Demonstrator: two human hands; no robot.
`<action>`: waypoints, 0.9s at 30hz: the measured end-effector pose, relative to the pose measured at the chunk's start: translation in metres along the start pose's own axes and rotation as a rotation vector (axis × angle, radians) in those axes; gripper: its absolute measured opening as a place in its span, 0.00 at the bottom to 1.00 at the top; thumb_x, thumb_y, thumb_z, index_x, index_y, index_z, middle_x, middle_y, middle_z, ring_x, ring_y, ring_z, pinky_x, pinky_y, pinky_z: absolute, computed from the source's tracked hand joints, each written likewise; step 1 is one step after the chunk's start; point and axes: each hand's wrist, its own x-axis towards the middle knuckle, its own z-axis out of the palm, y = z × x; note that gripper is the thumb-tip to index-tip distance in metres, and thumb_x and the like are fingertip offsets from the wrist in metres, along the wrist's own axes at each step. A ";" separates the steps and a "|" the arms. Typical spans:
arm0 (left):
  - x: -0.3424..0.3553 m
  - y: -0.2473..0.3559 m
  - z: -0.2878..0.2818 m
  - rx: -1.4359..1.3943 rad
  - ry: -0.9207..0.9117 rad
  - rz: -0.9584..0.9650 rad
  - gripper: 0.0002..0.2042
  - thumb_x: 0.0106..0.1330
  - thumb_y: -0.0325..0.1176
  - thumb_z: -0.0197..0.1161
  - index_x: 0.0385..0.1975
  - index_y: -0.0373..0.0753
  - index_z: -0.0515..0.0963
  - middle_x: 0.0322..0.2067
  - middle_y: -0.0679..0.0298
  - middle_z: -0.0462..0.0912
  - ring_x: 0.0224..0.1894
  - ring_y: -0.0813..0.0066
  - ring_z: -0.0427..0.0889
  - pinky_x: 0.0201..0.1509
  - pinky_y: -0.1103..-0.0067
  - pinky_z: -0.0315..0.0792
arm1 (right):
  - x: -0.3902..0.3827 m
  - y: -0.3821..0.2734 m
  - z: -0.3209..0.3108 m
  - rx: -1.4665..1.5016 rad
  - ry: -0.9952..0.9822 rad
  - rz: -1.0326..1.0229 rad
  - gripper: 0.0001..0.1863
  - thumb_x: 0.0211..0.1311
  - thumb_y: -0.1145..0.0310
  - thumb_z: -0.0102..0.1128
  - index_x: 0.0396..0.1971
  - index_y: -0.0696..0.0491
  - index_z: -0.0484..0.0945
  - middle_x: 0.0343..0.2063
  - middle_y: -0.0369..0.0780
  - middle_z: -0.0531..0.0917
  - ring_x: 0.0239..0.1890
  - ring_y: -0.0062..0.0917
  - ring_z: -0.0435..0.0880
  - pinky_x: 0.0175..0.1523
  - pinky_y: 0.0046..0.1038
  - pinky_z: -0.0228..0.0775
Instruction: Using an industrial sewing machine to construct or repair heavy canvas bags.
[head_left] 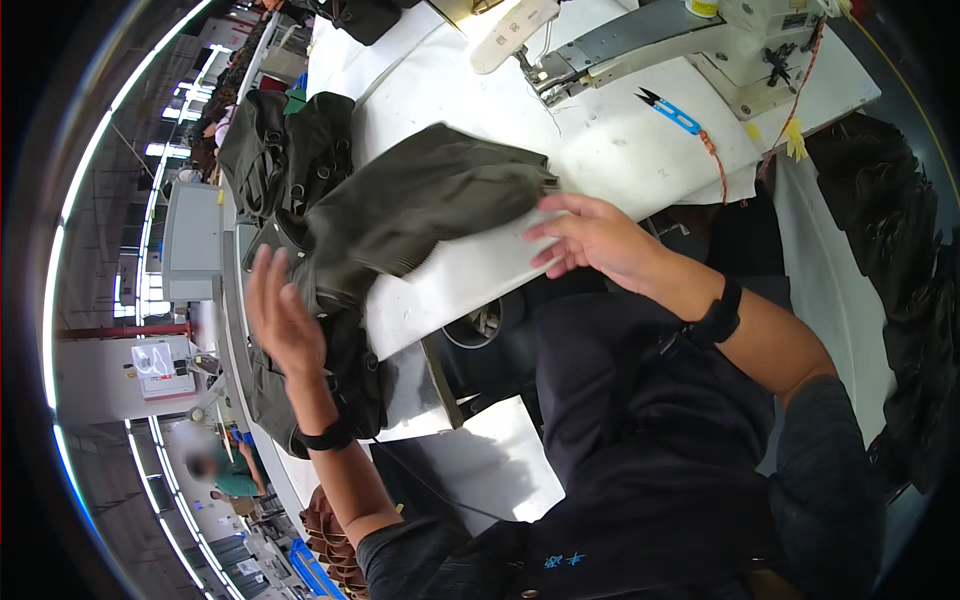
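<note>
A dark olive bag piece [430, 190], with what look like zipper teeth along its edges, lies slightly blurred across the white sewing table. It reaches onto a pile of dark bags with metal rings [290, 150] at the left. Beside that pile my left hand [285, 315] is raised, fingers stretched and empty. My right hand [598, 243] is open with spread fingers, close to the right end of the bag piece; whether a fingertip touches it I cannot tell. Both wrists wear black bands.
The sewing machine [640, 50] stands at the far right of the white table [600, 160]. Blue thread snips [672, 112] on an orange cord lie before it. More dark material [880, 230] hangs at the right. A person in green [238, 478] is far off at left.
</note>
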 end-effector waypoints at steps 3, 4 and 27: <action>-0.027 0.030 0.025 -0.206 0.015 -0.079 0.15 0.73 0.25 0.59 0.58 0.33 0.80 0.57 0.49 0.83 0.62 0.51 0.80 0.67 0.64 0.71 | -0.008 0.016 -0.007 0.089 0.005 0.121 0.19 0.74 0.69 0.52 0.61 0.58 0.69 0.52 0.45 0.83 0.43 0.31 0.89 0.47 0.31 0.83; -0.034 0.043 0.027 -0.261 -0.019 -0.157 0.17 0.67 0.24 0.64 0.56 0.33 0.81 0.55 0.50 0.84 0.59 0.51 0.82 0.65 0.64 0.73 | -0.012 0.021 -0.011 0.050 0.037 0.142 0.19 0.74 0.69 0.52 0.61 0.59 0.68 0.51 0.45 0.83 0.43 0.32 0.89 0.47 0.31 0.83; -0.026 0.181 0.100 -0.397 -0.503 -0.130 0.39 0.55 0.31 0.75 0.70 0.43 0.67 0.65 0.46 0.71 0.64 0.44 0.73 0.65 0.53 0.71 | -0.144 -0.064 0.031 -0.777 -0.058 -1.040 0.03 0.58 0.72 0.59 0.31 0.47 0.76 0.35 0.35 0.83 0.26 0.25 0.79 0.29 0.26 0.70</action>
